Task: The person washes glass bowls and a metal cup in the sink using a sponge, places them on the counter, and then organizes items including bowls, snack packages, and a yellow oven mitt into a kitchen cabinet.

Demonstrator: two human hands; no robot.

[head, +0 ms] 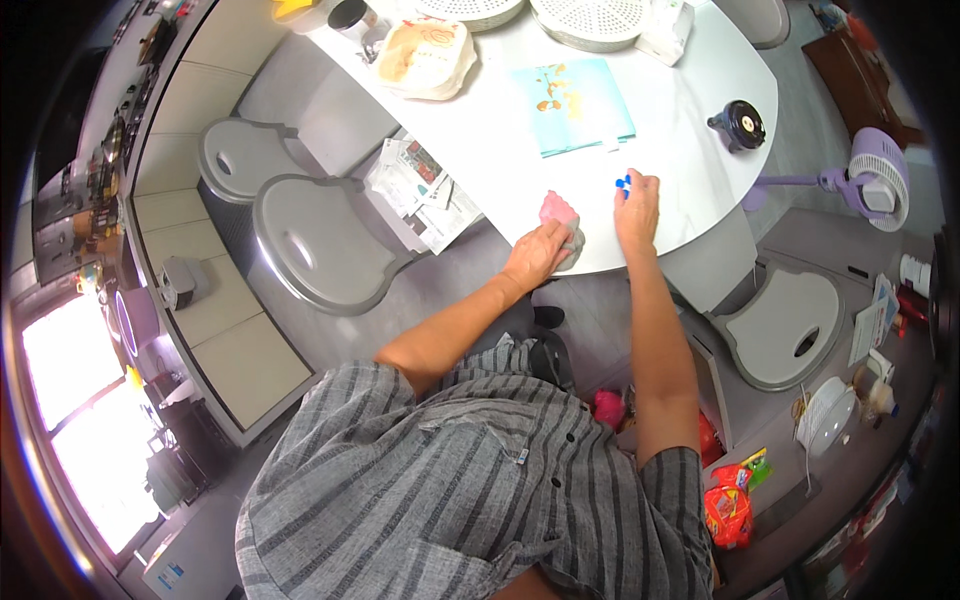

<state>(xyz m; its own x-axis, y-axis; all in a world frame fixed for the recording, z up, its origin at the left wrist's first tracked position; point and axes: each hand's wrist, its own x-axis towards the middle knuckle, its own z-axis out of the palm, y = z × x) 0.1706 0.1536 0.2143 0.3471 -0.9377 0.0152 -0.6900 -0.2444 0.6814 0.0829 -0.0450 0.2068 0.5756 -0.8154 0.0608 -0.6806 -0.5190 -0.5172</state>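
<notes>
My left hand (535,256) grips a crumpled pink and grey cloth (559,210) at the near end of the white table (682,127). To its right, my right hand (639,210) holds a small blue and white object (624,185) between thumb and fingers; its exact kind is too small to tell. Beyond both hands lies a folded light-blue cloth or sheet (581,105) with an orange and yellow pattern. A dark round object with small knobs (742,126) rests near the table's right edge.
Farther back are perforated white round trays (592,19), a white box (666,30) and a plastic-wrapped container (426,58). Grey chairs (322,244) flank the left edge; another grey chair (784,326) is at right. A purple fan (877,180) stands beyond the right edge.
</notes>
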